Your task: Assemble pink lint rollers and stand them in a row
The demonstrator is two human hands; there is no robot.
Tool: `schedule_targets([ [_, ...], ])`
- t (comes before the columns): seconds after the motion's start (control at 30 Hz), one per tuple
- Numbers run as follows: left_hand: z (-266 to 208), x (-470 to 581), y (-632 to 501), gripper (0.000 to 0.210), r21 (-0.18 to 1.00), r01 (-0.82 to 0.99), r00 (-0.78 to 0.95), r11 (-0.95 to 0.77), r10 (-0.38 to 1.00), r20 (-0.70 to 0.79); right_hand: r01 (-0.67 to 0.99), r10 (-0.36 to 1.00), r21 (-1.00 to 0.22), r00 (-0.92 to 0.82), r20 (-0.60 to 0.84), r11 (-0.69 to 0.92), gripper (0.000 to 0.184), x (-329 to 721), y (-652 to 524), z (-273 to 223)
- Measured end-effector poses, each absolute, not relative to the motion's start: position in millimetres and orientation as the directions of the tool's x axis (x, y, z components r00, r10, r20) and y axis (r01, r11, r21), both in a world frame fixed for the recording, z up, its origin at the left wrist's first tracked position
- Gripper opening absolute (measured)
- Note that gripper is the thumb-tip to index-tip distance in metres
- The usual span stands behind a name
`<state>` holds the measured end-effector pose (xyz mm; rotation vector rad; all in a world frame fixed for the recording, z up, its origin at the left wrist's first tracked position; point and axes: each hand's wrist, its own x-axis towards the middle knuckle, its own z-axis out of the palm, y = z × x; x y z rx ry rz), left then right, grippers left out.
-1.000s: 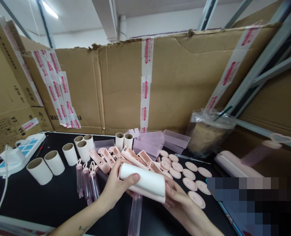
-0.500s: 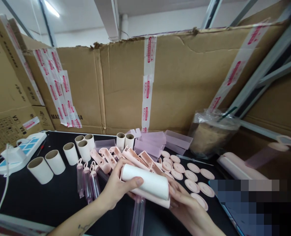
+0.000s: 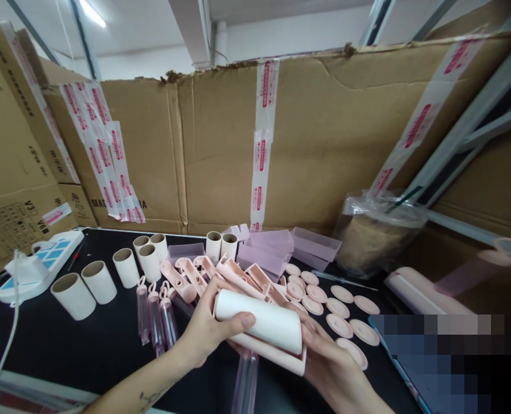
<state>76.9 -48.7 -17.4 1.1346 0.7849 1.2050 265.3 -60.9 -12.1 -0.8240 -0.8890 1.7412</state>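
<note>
- where is the white cylinder (image 3: 259,322)?
- it is held between the hands, lying lengthwise in the pink holder (image 3: 283,359). the holder's near end is grasped by the left hand (image 3: 206,330), with its thumb pressed on the cylinder. the other end is gripped by the right hand (image 3: 326,351), though some of its fingers are hidden.
- how much is done?
- the cylinder seems only partly seated: toward the right hand, the holder's lower edge is left exposed. more upright cylinders (image 3: 73,296) are stood left of the left hand, apparently not yet fitted, and pink parts (image 3: 185,290) are heaped just beyond both hands.
- what else is around?
- capped clear tubes (image 3: 155,316) are laid beside the left forearm, lilac sheets (image 3: 264,253) are piled beyond the heap, and pink discs (image 3: 339,326) are spread just past the right hand. a bagged cup (image 3: 362,238) is set farther off.
- is anything in the way?
- room beyond the hands is likely tightened by the heap. a lone clear tube (image 3: 245,385) is seen below them; whether the holder is touched by it cannot be told.
</note>
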Motion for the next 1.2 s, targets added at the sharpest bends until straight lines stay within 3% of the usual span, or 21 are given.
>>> schedule_targets([
  [0.2, -15.2, 76.9, -47.8, 0.042, 0.957, -0.291, 0.232, -0.012, 0.969, 0.083, -0.484, 0.957, -0.845, -0.274, -0.098, -0.225, 0.028, 263.9, -58.5, -8.3],
  [0.47, -13.2, 73.2, -44.6, 0.043, 0.979, -0.195, 0.206, -0.051, 0.974, 0.092, -0.206, 0.978, -0.962, -0.07, 0.194, 0.176, 0.028, 265.2, -61.2, -12.9],
  [0.73, -10.3, 74.1, -42.5, 0.042, 0.984, -0.162, 0.136, -0.068, 0.987, 0.09, -0.273, 0.993, -0.961, -0.101, 0.066, 0.036, 0.023, 261.2, -63.7, -9.6],
  [0.9, -9.7, 72.9, -42.0, 0.038, 0.985, -0.102, 0.11, -0.136, 0.983, 0.147, -0.23, 0.986, -0.959, -0.006, 0.169, 0.163, 0.025, 261.5, -59.4, -18.0],
  [1.07, -12.4, 68.7, -42.0, 0.038, 0.978, -0.077, 0.131, -0.193, 0.971, 0.202, -0.154, 0.969, -0.959, -0.033, 0.246, 0.238, 0.029, 263.0, -57.7, -17.5],
  [1.2, -14.7, 64.5, -43.1, 0.045, 0.957, -0.221, 0.273, -0.191, 0.929, 0.248, -0.122, 0.972, -0.964, -0.004, 0.236, 0.234, 0.032, 268.6, -57.9, -18.4],
])
